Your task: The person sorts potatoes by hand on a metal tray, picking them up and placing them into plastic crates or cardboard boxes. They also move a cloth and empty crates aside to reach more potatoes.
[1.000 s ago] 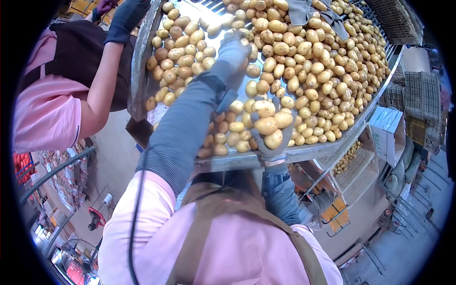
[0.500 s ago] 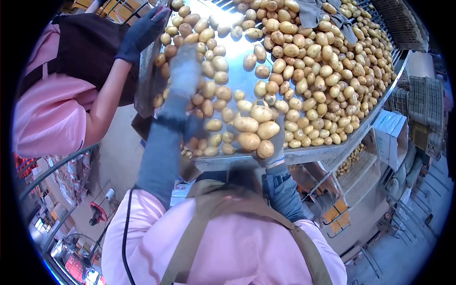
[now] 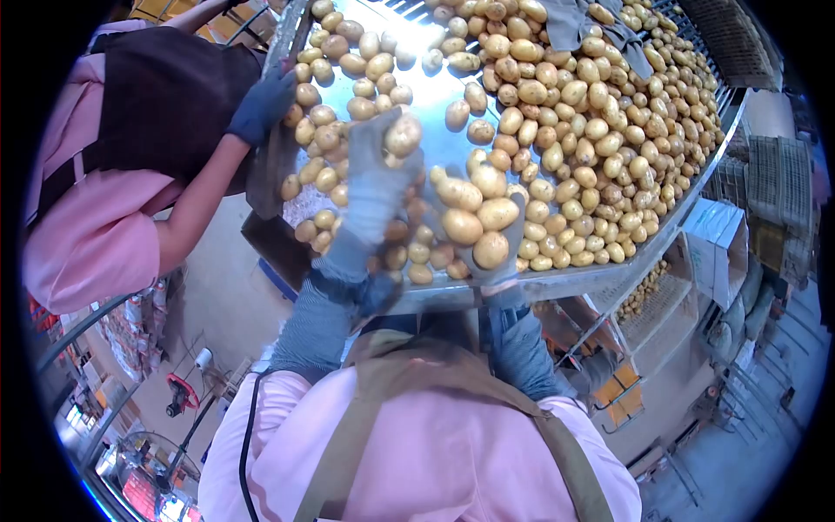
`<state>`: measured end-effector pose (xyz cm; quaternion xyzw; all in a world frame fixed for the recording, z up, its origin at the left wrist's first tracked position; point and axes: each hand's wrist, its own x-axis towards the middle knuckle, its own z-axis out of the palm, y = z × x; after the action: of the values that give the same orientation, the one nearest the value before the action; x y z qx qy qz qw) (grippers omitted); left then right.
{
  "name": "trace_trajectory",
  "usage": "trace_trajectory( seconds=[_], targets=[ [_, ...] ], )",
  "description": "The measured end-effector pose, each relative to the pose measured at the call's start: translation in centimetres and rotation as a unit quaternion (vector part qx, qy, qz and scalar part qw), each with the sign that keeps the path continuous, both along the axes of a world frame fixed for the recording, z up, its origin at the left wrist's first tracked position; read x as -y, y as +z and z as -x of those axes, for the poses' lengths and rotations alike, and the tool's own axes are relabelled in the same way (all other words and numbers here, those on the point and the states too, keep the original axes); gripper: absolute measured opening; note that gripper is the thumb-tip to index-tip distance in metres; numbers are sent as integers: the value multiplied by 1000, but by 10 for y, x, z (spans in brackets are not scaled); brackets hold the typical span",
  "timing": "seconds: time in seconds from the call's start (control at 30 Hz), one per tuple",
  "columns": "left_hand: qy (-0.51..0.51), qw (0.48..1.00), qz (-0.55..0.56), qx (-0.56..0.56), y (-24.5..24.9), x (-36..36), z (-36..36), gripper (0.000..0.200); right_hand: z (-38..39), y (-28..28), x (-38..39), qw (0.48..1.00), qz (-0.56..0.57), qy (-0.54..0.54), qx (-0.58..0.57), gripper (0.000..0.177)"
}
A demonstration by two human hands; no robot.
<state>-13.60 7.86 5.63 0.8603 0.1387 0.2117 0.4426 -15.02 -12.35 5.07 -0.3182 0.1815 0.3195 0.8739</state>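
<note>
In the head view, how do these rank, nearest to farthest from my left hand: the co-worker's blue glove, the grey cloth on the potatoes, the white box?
From the left hand:
1. Co-worker's blue glove, just left, at the table edge.
2. Grey cloth, upper right, on the potatoes.
3. White box, far right, below the table.

I see yellow-brown potatoes on a shiny silver table. My gloves above it are grey, my shirt below it pink.
</note>
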Motion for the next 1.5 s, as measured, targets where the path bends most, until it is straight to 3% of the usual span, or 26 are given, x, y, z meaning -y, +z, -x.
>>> trace_trajectory(
  seconds=[0.03, 0.33, 0.47, 0.53, 0.6, 0.63, 0.67, 0.73, 0.8, 0.9, 0.97, 1.0, 1.07, 1.17, 1.23, 1.33, 1.43, 1.5],
  targets=[
    [-4, 997, 71, 6, 8, 14, 10, 58, -4, 4, -2, 999, 30, -8, 15, 31],
    [-127, 990, -43, -43, 27, 68, 45, 64, -23, 53, 10, 979, 174, -68, 83, 26],
    [-178, 981, 41, -72, 32, 95, 66, 44, -21, 75, 50, 968, 232, -75, 64, 24],
    [-216, 970, 81, -71, 30, 109, 62, 42, 0, 49, 76, 935, 246, -113, 230, 19],
    [-244, 956, 144, -72, 22, 127, 58, 39, -2, 81, 93, 973, 72, -129, 177, 13],
    [-241, 945, 196, -99, 36, 144, 53, 38, -3, 94, 118, 988, -51, -119, 83, 12],
    [-239, 935, 239, -111, 38, 161, 49, 38, -5, 108, 142, 980, -161, -116, -28, 10],
    [-238, 906, 320, -144, 49, 200, 39, 37, 2, 104, 192, 950, -290, -113, -25, 10],
    [-254, 893, 337, -158, 58, 247, 28, 37, 14, 60, 230, 936, -271, -164, 154, 11],
    [-280, 878, 341, -185, 69, 327, 8, 39, 9, 33, 300, 883, -289, -279, 243, 19],
    [-297, 877, 324, -194, 73, 382, -9, 40, -16, 63, 318, 771, -284, -390, 416, 21],
    [-305, 875, 316, -202, 71, 404, -17, 42, -26, 73, 345, 764, -266, -389, 440, 15],
    [-334, 868, 309, -198, 74, 439, -25, 43, -29, 77, 429, 807, -190, -361, 428, 4],
    [-374, 873, 264, -171, 83, 455, -24, 40, -58, 88, 565, 804, -83, -395, 437, 16],
    [-365, 879, 232, -202, 91, 451, -23, 38, -97, 106, 655, 801, -3, -462, 381, 15],
    [-347, 898, 182, -197, 74, 429, -16, 35, -161, 144, 770, 783, 102, -564, 241, 35],
    [-304, 915, 174, -198, 53, 402, -1, 32, -196, 150, 813, 762, 126, -627, 99, 60],
    [-274, 915, 203, -215, 49, 387, 9, 31, -190, 113, 792, 783, 138, -597, 103, 76]
  ],
)
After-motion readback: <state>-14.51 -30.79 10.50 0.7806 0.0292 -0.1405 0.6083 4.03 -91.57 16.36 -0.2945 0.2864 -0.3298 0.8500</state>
